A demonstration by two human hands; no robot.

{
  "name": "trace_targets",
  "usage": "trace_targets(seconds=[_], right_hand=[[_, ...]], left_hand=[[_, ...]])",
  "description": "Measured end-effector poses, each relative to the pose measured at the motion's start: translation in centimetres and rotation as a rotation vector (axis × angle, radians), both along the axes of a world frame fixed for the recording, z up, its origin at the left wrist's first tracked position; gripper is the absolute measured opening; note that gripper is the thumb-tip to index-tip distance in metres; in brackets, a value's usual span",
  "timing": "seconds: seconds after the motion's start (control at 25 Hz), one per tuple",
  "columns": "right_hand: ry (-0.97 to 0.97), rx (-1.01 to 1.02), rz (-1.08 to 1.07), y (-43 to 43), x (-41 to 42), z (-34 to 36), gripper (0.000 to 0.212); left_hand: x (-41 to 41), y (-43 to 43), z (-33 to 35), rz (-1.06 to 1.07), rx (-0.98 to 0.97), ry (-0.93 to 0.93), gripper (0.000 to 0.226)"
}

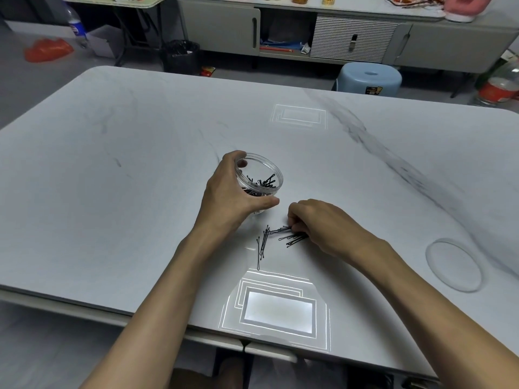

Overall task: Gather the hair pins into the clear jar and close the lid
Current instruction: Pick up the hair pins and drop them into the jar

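A clear round jar (266,170) stands open on the table, tilted toward me, with several black hair pins (265,182) inside. My left hand (230,192) wraps around its near side and grips it. Just to the right, my right hand (317,223) rests on the table with its fingers pinched on a bunch of loose black hair pins (292,235). A few more loose pins (262,244) lie on the table left of that bunch. The clear lid (453,265) lies flat on the table at the far right, apart from both hands.
The marbled white table (140,164) carries bright ceiling-light reflections (278,310) near its front edge. Beyond the far edge stand a blue stool (369,78), a black bin (181,56) and low grey cabinets (351,37).
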State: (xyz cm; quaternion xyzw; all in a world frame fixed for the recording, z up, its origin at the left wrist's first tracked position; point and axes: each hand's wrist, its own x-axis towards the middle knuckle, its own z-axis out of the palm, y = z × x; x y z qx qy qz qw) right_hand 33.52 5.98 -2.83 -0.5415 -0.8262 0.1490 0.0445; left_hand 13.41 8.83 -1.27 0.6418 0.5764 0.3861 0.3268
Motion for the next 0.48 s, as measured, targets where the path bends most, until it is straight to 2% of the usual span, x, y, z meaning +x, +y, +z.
trace_targets(seconds=[0.16,0.36,0.48], right_hand=[[0.055,0.070,-0.081,0.4,1.1,0.9,0.019],[0.352,0.272,-0.344,1.2,3.0,3.1,0.016],[0.343,0.346,-0.198,1.1,1.5,4.6,0.015]], left_hand=[[-0.2,0.0,0.0,0.000,-0.004,-0.011,0.095],[-0.2,0.0,-0.2,-0.011,-0.016,0.006,0.095],[0.4,-0.3,-0.2,-0.071,-0.005,0.065,0.097]])
